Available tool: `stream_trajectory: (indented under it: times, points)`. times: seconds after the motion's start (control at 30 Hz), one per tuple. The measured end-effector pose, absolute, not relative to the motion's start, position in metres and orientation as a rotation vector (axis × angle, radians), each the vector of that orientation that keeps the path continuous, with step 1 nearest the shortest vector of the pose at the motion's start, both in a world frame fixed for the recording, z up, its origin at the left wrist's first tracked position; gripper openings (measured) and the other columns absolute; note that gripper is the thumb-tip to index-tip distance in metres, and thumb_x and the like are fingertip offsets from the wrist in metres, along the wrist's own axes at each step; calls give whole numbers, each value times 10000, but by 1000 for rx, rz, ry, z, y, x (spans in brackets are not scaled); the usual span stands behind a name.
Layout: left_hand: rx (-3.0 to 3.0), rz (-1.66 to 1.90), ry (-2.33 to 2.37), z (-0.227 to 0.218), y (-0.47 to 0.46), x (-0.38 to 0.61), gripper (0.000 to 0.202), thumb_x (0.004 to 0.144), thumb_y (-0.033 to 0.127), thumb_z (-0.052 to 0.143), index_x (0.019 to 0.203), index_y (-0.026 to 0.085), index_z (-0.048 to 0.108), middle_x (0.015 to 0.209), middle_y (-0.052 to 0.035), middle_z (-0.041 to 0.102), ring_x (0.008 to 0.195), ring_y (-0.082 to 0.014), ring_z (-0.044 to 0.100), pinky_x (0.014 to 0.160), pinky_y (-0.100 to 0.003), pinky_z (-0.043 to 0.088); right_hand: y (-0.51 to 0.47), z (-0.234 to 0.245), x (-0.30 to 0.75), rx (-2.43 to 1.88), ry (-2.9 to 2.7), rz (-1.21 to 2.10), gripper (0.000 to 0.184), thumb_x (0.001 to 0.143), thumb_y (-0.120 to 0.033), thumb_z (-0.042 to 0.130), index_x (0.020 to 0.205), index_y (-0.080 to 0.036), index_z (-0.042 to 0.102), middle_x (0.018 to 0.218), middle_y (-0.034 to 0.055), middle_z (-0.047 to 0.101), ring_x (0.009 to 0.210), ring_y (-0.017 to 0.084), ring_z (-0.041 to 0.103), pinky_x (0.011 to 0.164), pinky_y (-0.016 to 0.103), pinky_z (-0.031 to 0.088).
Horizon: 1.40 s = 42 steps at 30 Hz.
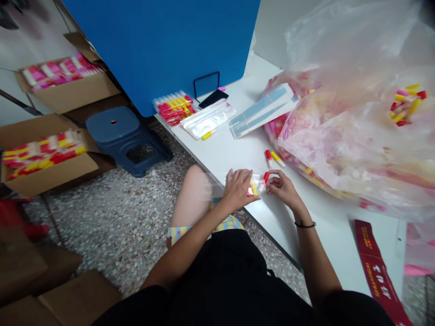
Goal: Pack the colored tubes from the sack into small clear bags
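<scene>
My left hand (239, 188) lies over a clear plastic sleeve (205, 185) at the table's front edge and grips it. Inside the sleeve, partly under my fingers, are small tubes, one with a yellow part (254, 189). The fingers of my right hand (282, 188) are bent around a small red-capped tube (266, 177) at the sleeve's right end. Whether that tube is partly inside the sleeve I cannot tell. Just beyond my hands, a loose red-capped tube (268, 156) and a yellow-capped tube (277, 158) lie on the white table (226, 156).
A big translucent bag (340, 149) of tubes fills the right side. Farther back are packed tubes (173, 107), flat plastic sleeves (209, 118) and a black phone-like slab (213, 98). A dark red banner (377, 267) lies right. A blue stool (115, 131) and filled cartons (57, 170) stand left.
</scene>
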<state>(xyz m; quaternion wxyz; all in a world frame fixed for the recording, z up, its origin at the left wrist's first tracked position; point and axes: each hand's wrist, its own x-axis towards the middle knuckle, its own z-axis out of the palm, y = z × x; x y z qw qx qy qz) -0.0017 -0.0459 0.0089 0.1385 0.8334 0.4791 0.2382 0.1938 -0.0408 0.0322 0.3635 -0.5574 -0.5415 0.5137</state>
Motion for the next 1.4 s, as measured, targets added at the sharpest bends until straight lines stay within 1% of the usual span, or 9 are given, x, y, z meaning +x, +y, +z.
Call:
stream_trajectory:
  times: [0.23, 0.4, 0.5, 0.6, 0.7, 0.83, 1.03, 1.27, 1.4]
  points:
    - [2415, 680, 1394, 9, -46, -1, 858, 743, 654, 621, 1388, 160, 342, 1347, -153, 480, 1270, -301, 402, 1125, -524, 164, -30, 36, 189, -1488, -1225, 1155, 316, 646, -383, 735, 768, -188, 518, 699, 3, 613, 609, 134, 610, 498, 236, 513]
    - [2399, 652, 1400, 10, -46, -1, 850, 744, 657, 616, 1380, 157, 353, 1356, -156, 479, 1277, -303, 398, 1129, -531, 154, -30, 41, 199, -1522, -1115, 844, 374, 631, -375, 772, 849, -188, 533, 683, 0, 635, 545, 134, 604, 416, 206, 441]
    - [2392, 643, 1403, 11, -46, 0, 844, 750, 662, 605, 1381, 160, 354, 1362, -155, 476, 1283, -301, 393, 1131, -529, 150, -39, 38, 204, -1468, -1096, 833, 404, 656, -376, 754, 954, -196, 549, 780, 8, 657, 634, 166, 663, 541, 274, 533]
    - [2393, 644, 1407, 11, -46, 0, 849, 748, 658, 611, 1382, 157, 351, 1364, -155, 473, 1288, -296, 388, 1133, -523, 147, -49, 31, 206, -1499, -1142, 914, 289, 662, -398, 736, 770, -178, 584, 795, 32, 649, 695, 180, 672, 667, 323, 553]
    - [2397, 640, 1406, 11, -46, 0, 860, 738, 650, 628, 1383, 156, 345, 1370, -150, 469, 1290, -292, 384, 1135, -522, 144, -55, 28, 205, -1607, -1315, 934, 270, 652, -377, 733, 628, -179, 549, 736, 38, 633, 671, 167, 629, 651, 299, 517]
    - [2407, 650, 1401, 11, -46, 0, 857, 744, 638, 630, 1388, 158, 333, 1364, -147, 471, 1286, -290, 389, 1133, -518, 151, -50, 36, 202, -1745, -1664, 865, 179, 664, -266, 685, 794, -184, 595, 702, 10, 624, 640, 148, 577, 613, 268, 464]
    - [2404, 667, 1387, 11, -47, -1, 815, 782, 630, 587, 1394, 160, 325, 1359, -152, 469, 1281, -288, 390, 1129, -526, 154, -35, 50, 207, -1738, -1793, 1122, 573, 703, -192, 594, 1266, -178, 492, 652, -29, 611, 587, 143, 583, 570, 254, 464]
    - [2394, 669, 1388, 9, -46, -1, 833, 773, 644, 584, 1400, 163, 322, 1361, -144, 463, 1286, -291, 385, 1136, -522, 151, -26, 55, 212, -1679, -1691, 1387, 364, 674, -217, 650, 1025, -123, 672, 546, -14, 598, 503, 134, 557, 487, 239, 436]
    - [2387, 667, 1383, 10, -47, -1, 820, 787, 640, 564, 1406, 162, 316, 1362, -143, 459, 1287, -289, 383, 1140, -515, 144, -25, 54, 210, -1658, -1585, 1463, 361, 651, -237, 685, 990, -114, 684, 560, -13, 600, 506, 123, 544, 487, 234, 430]
